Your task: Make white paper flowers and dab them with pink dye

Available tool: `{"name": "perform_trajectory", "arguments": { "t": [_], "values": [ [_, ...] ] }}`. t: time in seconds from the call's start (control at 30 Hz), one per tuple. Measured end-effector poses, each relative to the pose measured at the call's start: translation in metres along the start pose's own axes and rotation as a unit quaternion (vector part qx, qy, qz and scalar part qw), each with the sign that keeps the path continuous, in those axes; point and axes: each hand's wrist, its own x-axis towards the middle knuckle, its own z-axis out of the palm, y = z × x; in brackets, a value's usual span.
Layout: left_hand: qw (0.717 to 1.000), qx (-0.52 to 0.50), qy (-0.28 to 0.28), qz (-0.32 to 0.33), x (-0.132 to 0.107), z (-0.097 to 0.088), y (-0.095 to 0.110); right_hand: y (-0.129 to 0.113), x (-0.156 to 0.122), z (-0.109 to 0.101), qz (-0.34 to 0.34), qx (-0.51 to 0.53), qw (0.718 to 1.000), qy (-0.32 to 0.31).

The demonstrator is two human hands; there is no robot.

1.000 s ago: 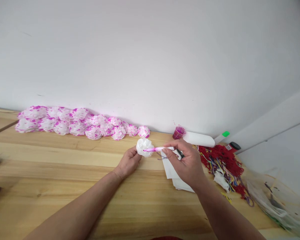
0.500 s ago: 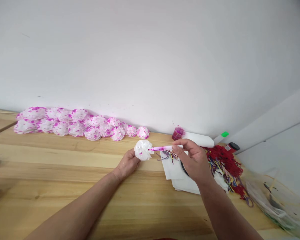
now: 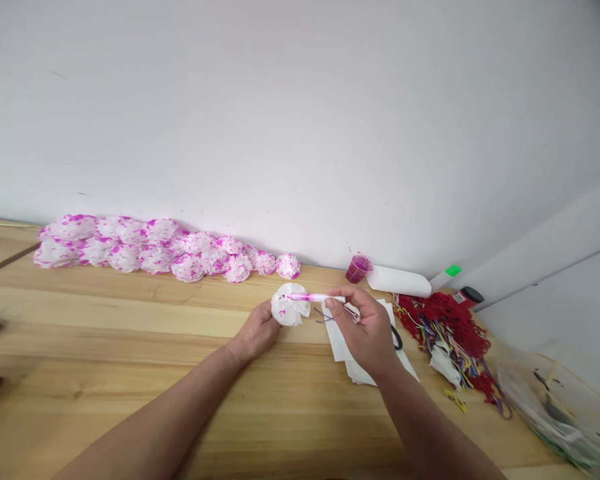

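Observation:
My left hand [image 3: 258,328] is closed on a white ruffled paper flower [image 3: 296,312], holding it up above the table with a few magenta marks on its face. In my right hand [image 3: 365,327] is a slim white stick stained magenta, perhaps a paintbrush [image 3: 310,298], pinched between thumb and fingers and pointing left. Its tip lies over the flower's upper left part. A small clear cup [image 3: 359,268] stained with magenta paint stands by the wall, beyond my right hand.
Rows of white paper flowers [image 3: 155,247] with magenta spots line the wall at left. White paper sheets [image 3: 337,340] lie under my right hand. To the right are a white roll [image 3: 399,281], a red tangle of yarn [image 3: 447,323], a dark-lidded jar [image 3: 467,297] and a plastic bag [image 3: 555,417].
My right hand has moved left, bringing the paintbrush tip further across the flower. More magenta marks show on the flower, which now faces me more fully.

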Motion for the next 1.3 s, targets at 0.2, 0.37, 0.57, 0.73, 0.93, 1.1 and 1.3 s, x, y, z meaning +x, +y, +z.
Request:
{"name": "perform_trajectory", "arguments": {
  "t": [0.2, 0.37, 0.57, 0.73, 0.93, 1.1, 1.3],
  "values": [
    [0.999, 0.020, -0.040, 0.018, 0.001, -0.002, 0.000, -0.002, -0.004, -0.010, 0.011, 0.004, 1.000, 0.018],
    [0.995, 0.044, -0.077, 0.052, 0.004, -0.004, -0.004, -0.006, -0.004, 0.001, -0.025, -0.001, 1.000, 0.005],
    [0.994, 0.052, -0.085, 0.044, 0.004, -0.005, -0.007, 0.001, -0.008, -0.001, 0.001, -0.018, 1.000, 0.015],
    [0.994, 0.054, -0.084, 0.048, 0.003, -0.005, -0.008, 0.009, -0.010, -0.012, 0.029, 0.022, 0.999, 0.014],
    [0.994, 0.056, -0.078, 0.058, 0.003, -0.005, -0.011, 0.014, -0.007, -0.006, 0.099, 0.167, 0.981, 0.026],
    [0.994, 0.054, -0.072, 0.057, 0.003, -0.004, -0.009, 0.018, -0.006, 0.006, 0.133, 0.204, 0.969, 0.035],
    [0.994, 0.058, -0.067, 0.063, 0.003, -0.004, -0.007, 0.019, -0.016, 0.003, 0.134, 0.153, 0.979, 0.020]
  ]
}}
